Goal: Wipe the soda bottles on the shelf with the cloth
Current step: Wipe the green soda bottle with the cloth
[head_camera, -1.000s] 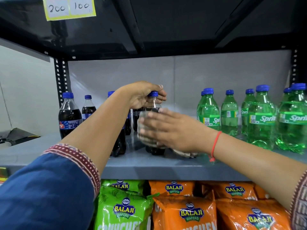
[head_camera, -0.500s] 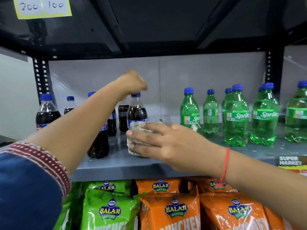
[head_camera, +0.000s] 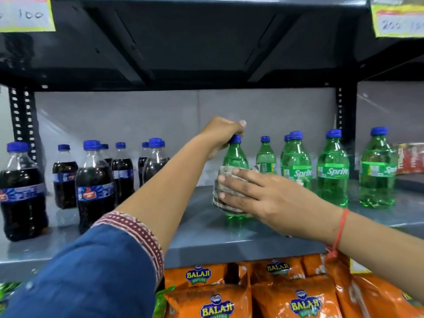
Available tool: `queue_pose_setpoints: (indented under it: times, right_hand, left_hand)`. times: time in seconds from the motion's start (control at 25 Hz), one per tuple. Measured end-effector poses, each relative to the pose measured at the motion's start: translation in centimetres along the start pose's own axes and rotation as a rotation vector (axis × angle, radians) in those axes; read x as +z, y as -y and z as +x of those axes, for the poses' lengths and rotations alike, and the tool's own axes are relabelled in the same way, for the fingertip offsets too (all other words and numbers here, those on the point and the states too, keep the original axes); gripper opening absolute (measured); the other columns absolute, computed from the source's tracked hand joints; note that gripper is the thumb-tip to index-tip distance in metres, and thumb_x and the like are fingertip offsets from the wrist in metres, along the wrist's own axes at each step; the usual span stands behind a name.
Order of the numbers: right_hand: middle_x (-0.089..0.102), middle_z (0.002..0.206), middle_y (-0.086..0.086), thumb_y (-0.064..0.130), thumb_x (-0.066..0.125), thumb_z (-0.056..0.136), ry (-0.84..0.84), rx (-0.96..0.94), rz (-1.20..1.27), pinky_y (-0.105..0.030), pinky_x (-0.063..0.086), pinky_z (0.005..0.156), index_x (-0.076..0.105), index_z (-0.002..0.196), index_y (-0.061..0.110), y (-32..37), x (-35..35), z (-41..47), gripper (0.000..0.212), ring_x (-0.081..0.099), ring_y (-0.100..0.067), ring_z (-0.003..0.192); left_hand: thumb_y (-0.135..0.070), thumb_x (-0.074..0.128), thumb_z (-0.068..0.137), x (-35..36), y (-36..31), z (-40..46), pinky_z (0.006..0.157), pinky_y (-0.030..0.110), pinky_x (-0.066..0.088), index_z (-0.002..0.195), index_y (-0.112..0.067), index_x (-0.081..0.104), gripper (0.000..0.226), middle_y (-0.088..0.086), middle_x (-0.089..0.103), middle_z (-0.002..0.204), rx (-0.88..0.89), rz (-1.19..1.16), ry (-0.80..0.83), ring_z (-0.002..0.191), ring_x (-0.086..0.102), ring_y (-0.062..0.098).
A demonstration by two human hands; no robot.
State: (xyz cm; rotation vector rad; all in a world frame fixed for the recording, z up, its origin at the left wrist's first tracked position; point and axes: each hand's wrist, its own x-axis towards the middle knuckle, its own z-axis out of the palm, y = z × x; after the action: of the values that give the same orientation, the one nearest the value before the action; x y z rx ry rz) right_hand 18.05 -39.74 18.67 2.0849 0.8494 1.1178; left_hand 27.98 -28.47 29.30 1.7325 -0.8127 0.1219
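Observation:
A green Sprite bottle [head_camera: 235, 157] with a blue cap stands on the grey shelf [head_camera: 206, 235], left of the other green bottles. My left hand [head_camera: 221, 136] grips its cap and neck from above. My right hand [head_camera: 259, 196] presses a pale, worn cloth [head_camera: 223, 177] around the bottle's middle, hiding the label. Several more Sprite bottles [head_camera: 332, 168] stand to the right. Several dark cola bottles [head_camera: 94, 184] with blue caps stand to the left.
A black shelf [head_camera: 206, 42] hangs close overhead with yellow price tags [head_camera: 398, 17]. Black perforated uprights [head_camera: 21, 120] flank the bay. Orange and green Balaji wafer bags [head_camera: 293, 299] fill the shelf below. Red packets [head_camera: 410, 158] sit at far right.
Both hands have left the cola bottle and moved right to the first green bottle. My left hand now holds its cap and the cloth is wrapped on its body.

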Motion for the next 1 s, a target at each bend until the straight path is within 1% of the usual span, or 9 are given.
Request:
queue_pose_setpoints:
  times: [0.12,0.24,0.32,0.48,0.56,0.64,0.76,0.88,1.0]
  right_hand:
    - [0.052,0.136,-0.006,0.028,0.068,0.079,0.057,-0.067,-0.078,-0.041,0.053,0.086,0.055,0.124,0.019,-0.4,1.6,-0.2,0.048,0.051,-0.026,0.122]
    - [0.048,0.140,-0.008,0.021,0.068,0.080,0.018,-0.013,-0.143,-0.051,0.047,0.092,0.051,0.129,0.020,-2.0,2.4,0.6,0.052,0.048,-0.029,0.125]
    - [0.048,0.139,-0.013,0.016,0.070,0.077,-0.036,0.091,-0.088,-0.057,0.044,0.093,0.050,0.130,0.016,-2.2,2.7,0.9,0.056,0.048,-0.035,0.123]
    - [0.048,0.139,-0.012,0.012,0.053,0.080,0.029,-0.036,-0.148,-0.053,0.041,0.098,0.049,0.131,0.016,-1.9,2.7,0.3,0.050,0.046,-0.033,0.125]
    - [0.045,0.140,-0.015,0.007,0.058,0.080,0.012,0.065,-0.111,-0.054,0.040,0.098,0.046,0.132,0.014,-2.5,2.1,0.8,0.054,0.044,-0.036,0.126]
    - [0.046,0.140,-0.016,0.007,0.051,0.082,0.025,0.061,-0.098,-0.054,0.040,0.099,0.048,0.131,0.013,-2.1,2.2,0.9,0.050,0.044,-0.037,0.126]
    - [0.046,0.141,-0.012,0.010,0.035,0.085,0.096,-0.094,-0.139,-0.052,0.037,0.102,0.046,0.133,0.015,-1.6,2.2,0.6,0.049,0.043,-0.031,0.128]
    - [0.043,0.142,-0.017,0.001,0.062,0.080,0.027,0.175,-0.047,-0.055,0.043,0.098,0.042,0.135,0.013,-3.1,1.1,1.6,0.059,0.042,-0.039,0.127]
    - [0.046,0.140,-0.014,0.000,0.061,0.080,0.109,0.071,0.019,-0.050,0.054,0.084,0.049,0.130,0.015,-0.9,1.6,0.8,0.053,0.044,-0.037,0.126]
  left_hand:
    - [-0.016,0.057,0.085,-0.4,0.7,0.4,0.068,0.019,0.049,0.077,-0.012,0.063,0.011,-0.001,0.068,0.071,-0.062,-0.106,0.083,0.063,0.063,0.005]
    - [-0.014,0.055,0.085,-1.3,1.0,0.4,0.071,0.019,0.052,0.077,-0.010,0.064,0.012,-0.004,0.071,0.059,-0.095,-0.164,0.113,0.058,0.065,0.004]
    - [-0.012,0.054,0.086,-1.5,1.0,0.3,0.068,0.019,0.054,0.078,-0.007,0.064,0.014,0.000,0.070,0.067,-0.094,-0.174,0.131,0.059,0.065,0.005]
    - [-0.012,0.053,0.087,-1.1,0.9,0.3,0.076,0.022,0.052,0.079,-0.007,0.063,0.013,0.004,0.067,0.078,-0.092,-0.170,0.130,0.059,0.065,0.005]
    - [-0.012,0.052,0.087,-1.0,0.8,0.4,0.080,0.023,0.050,0.079,-0.007,0.063,0.015,0.006,0.066,0.079,-0.094,-0.164,0.135,0.066,0.064,0.009]
    - [-0.012,0.052,0.087,-1.0,0.8,0.4,0.076,0.022,0.052,0.080,-0.006,0.063,0.014,0.006,0.067,0.080,-0.097,-0.151,0.139,0.066,0.064,0.009]
    - [-0.012,0.053,0.087,-1.2,0.7,0.2,0.071,0.020,0.053,0.081,-0.006,0.063,0.013,0.006,0.067,0.080,-0.102,-0.167,0.135,0.060,0.066,0.006]
    - [-0.012,0.052,0.087,-1.1,0.7,0.1,0.073,0.022,0.053,0.079,-0.005,0.063,0.015,0.005,0.067,0.079,-0.112,-0.172,0.137,0.066,0.065,0.009]
    - [-0.012,0.053,0.087,-1.1,0.5,0.1,0.071,0.020,0.052,0.077,-0.007,0.063,0.014,0.004,0.067,0.078,-0.112,-0.169,0.130,0.061,0.065,0.006]
